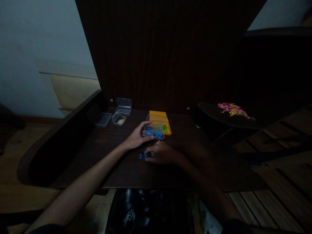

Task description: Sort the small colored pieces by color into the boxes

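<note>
Pieces of small blue plastic lie on the dark wooden surface, just left of my nearer, curled right hand — can't tell if any is pinched. My left hand grasps the clear rectangular plastic box just beyond, long axis crosswise.

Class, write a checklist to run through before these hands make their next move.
1. Left hand gripping the clear box: ok.
2. Clear box open on top, blue pieces inside: ok.
3. Every blue piece in that box: not ok; loose blue pieces lie on the wooden surface.
4. Right hand at the loose ones: ok.
5. Piece pinched in its fingers: cannot tell, too dark.
6. Orange box open: ok.
</note>
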Demonstrator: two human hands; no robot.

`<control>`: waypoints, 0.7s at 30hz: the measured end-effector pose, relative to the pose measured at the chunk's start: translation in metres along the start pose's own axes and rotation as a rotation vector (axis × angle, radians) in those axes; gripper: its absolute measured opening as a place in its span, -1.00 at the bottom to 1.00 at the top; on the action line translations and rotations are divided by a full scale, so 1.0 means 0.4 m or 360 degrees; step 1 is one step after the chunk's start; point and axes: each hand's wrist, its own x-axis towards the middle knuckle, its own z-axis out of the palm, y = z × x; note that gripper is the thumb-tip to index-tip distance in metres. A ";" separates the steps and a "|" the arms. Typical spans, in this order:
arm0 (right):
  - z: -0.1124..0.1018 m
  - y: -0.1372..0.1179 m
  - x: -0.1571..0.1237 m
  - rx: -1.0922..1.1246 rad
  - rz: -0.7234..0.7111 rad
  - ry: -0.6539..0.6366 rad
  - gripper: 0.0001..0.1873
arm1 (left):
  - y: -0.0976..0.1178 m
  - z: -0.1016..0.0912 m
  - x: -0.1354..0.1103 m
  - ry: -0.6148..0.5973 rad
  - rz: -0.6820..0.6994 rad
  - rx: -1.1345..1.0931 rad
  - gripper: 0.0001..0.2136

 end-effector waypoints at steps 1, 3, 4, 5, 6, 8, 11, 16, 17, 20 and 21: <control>0.004 0.002 0.001 -0.0011 -0.0006 -0.0006 -0.77 | 0.000 0.000 0.000 -0.0005 0.0005 -0.0013 -0.37; 0.006 0.003 0.002 -0.0024 -0.0018 -0.0026 -0.79 | 0.000 0.000 0.000 -0.0015 0.0010 -0.0029 -0.37; 0.004 0.003 0.002 -0.0020 -0.0024 -0.0035 -0.80 | 0.000 0.000 0.001 -0.0016 0.0010 -0.0029 -0.37; 0.001 0.001 0.002 -0.0012 -0.0023 -0.0039 -0.80 | -0.001 -0.001 0.001 -0.0014 0.0005 -0.0021 -0.37; -0.005 -0.001 0.000 -0.0003 -0.0013 -0.0038 -0.80 | 0.000 -0.001 0.001 -0.0008 0.0000 -0.0006 -0.37; -0.017 -0.004 -0.003 0.0004 0.0024 -0.0031 -0.79 | 0.001 -0.001 0.000 0.0005 -0.0001 0.0026 -0.37; -0.026 -0.005 -0.007 -0.0036 0.0080 -0.0004 -0.78 | 0.002 -0.001 -0.001 0.0011 0.0018 0.0060 -0.37; -0.013 0.004 -0.006 -0.0111 0.0116 0.0021 -0.77 | 0.001 -0.001 -0.001 0.0003 0.0028 0.0073 -0.37; -0.009 0.005 -0.005 -0.0109 0.0110 0.0010 -0.78 | 0.001 -0.001 -0.001 0.0000 0.0029 0.0063 -0.37; -0.004 0.005 -0.004 -0.0088 0.0050 -0.0010 -0.79 | 0.000 0.000 0.000 -0.0005 0.0025 0.0025 -0.37; -0.003 0.004 -0.004 -0.0078 0.0030 -0.0012 -0.79 | 0.000 0.000 0.000 -0.0003 0.0020 0.0019 -0.37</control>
